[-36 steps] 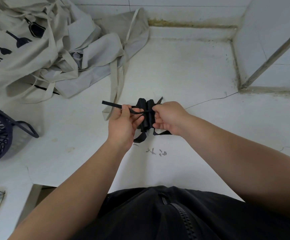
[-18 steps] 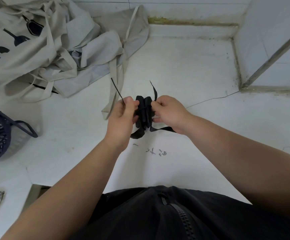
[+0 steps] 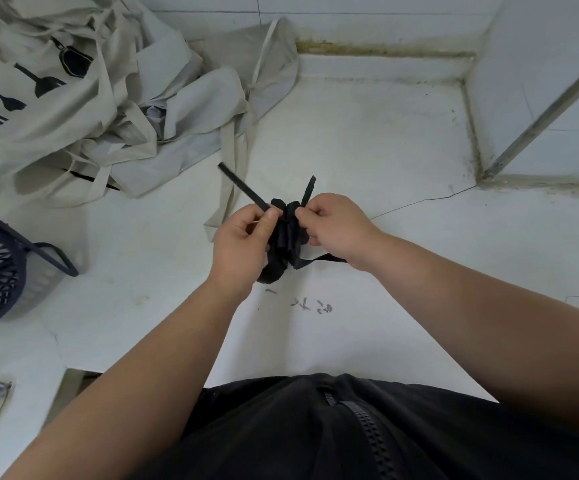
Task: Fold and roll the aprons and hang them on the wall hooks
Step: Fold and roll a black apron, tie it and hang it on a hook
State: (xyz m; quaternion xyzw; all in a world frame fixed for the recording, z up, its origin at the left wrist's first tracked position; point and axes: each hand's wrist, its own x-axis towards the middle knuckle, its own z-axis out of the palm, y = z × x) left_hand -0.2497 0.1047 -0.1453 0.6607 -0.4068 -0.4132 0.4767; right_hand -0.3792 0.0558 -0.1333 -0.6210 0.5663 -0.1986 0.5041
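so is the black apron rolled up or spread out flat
Rolled up: the black apron is a tight bundle between the left hand and right hand, which pinch its straps, the ends sticking out above.

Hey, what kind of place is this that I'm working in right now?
Probably a kitchen back room: a heap of beige cloth aprons printed with black utensils lies on a worn white counter, white tiled walls with stained grout rise behind it, and a rolled black apron is being tied.

arms point(image 3: 149, 386): bare | garment point(image 3: 281, 438): black | zip point(image 3: 367, 431): dark, chunky
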